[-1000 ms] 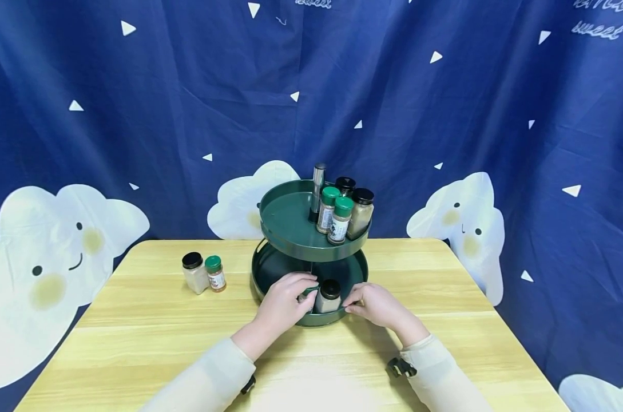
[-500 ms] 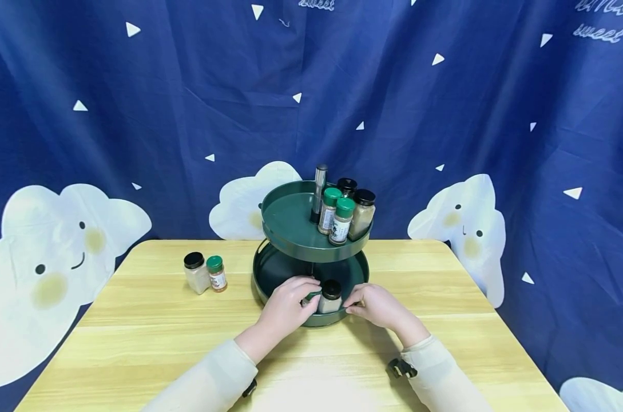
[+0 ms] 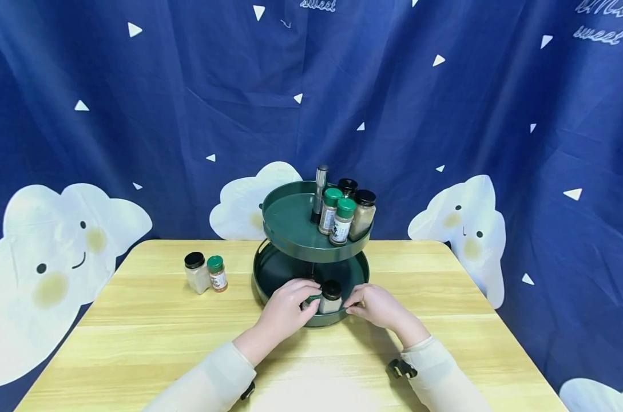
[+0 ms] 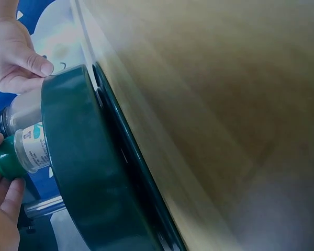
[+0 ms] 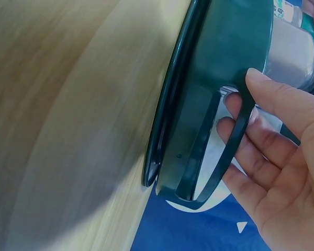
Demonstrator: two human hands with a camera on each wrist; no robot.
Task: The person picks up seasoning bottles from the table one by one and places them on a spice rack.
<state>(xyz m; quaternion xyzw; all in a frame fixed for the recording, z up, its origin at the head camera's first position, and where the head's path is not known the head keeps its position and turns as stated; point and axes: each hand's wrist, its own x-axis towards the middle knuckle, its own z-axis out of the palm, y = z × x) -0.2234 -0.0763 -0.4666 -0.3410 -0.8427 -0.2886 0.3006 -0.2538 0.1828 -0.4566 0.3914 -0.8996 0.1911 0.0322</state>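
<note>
My left hand pinches the green cap of a small spice jar between thumb and fingers. This jar stands at the near side of the lower tray of a two-tier green turntable rack. Right beside it is a black-capped jar with pale contents. With my right hand I grip the lower tray's rim at its cut-out handle. The thumb presses on the outside and fingertips show through the slot. In the head view, my left fingers cover most of the spice jar.
The upper tray bears two green-capped spice jars and two black-capped jars on its right, beside a metal post. On the table at left stand another black-capped jar and a green-capped jar.
The spice jar's green cap has come down slightly and levelled beside the black-capped jar, my left hand still on it. My right hand keeps its place on the rim.
</note>
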